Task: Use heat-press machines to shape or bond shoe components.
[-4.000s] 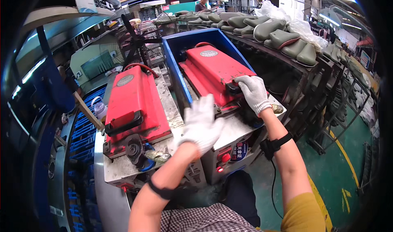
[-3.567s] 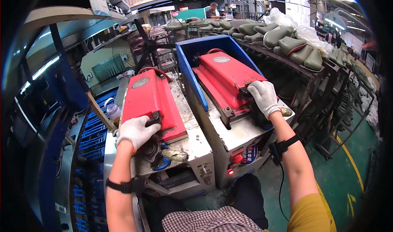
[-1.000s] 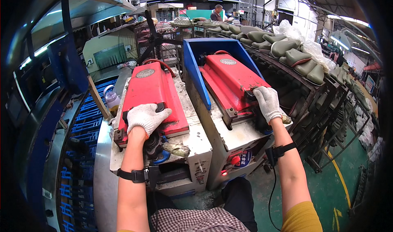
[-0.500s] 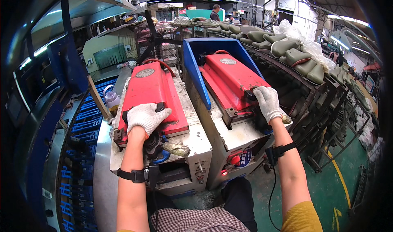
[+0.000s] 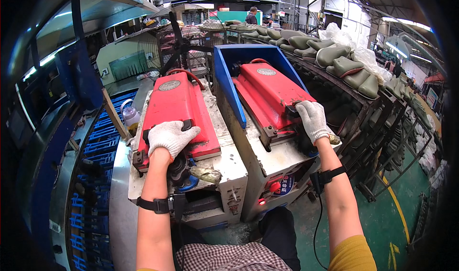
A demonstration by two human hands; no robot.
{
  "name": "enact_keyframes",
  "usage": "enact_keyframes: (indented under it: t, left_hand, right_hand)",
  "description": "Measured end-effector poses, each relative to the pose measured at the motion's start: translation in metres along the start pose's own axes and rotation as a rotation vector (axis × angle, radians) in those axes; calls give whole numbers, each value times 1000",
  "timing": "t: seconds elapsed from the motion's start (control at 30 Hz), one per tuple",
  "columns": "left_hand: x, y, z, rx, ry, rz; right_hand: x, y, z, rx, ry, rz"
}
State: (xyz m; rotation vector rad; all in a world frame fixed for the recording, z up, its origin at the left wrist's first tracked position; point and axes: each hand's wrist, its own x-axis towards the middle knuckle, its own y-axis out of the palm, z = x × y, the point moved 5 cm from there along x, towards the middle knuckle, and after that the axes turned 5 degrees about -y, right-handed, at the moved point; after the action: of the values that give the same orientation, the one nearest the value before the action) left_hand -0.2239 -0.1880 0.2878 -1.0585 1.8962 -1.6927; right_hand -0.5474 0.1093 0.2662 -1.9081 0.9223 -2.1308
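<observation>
Two machines stand side by side, each with a long red cover lowered over its top. My left hand [image 5: 171, 138], in a white knit glove, is closed on the black handle [image 5: 187, 124] at the near end of the left red cover [image 5: 174, 103]. On the right red cover [image 5: 272, 92], my gloved right hand [image 5: 311, 120] grips a similar black handle [image 5: 291, 111]; its fingertips are partly hidden. Beneath my left wrist are a dark round part [image 5: 179, 169] and an olive, film-like piece [image 5: 206, 174] at the machine's front edge.
A blue guard [image 5: 230, 87] surrounds the right cover's far end. Racks at right carry many olive boots [image 5: 333, 55]. On my left runs a conveyor with blue frames [image 5: 95, 149]; a pale bottle [image 5: 129, 113] stands beside it. A black fan [image 5: 181, 46] and a distant person [image 5: 251, 16] are beyond.
Both hands and the red covers hold their positions. On the conveyor at left, dark items have shifted slightly. The distant person has turned a little.
</observation>
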Motion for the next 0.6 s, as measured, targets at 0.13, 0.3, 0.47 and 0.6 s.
enact_keyframes:
  t: [0.13,0.3,0.47,0.6]
  left_hand:
    - [-1,0,0,-7,-3,5]
    - [-1,-1,-1,-8,-5,1]
    - [0,0,0,-9,-4,-4]
    - [-2,-2,-1,-12,0,-4]
  right_hand:
    - [0,0,0,3,-1,6]
    - [0,1,-2,4,5,14]
    - [0,1,-1,14,12,11]
    - [0,1,-3,13,8,8]
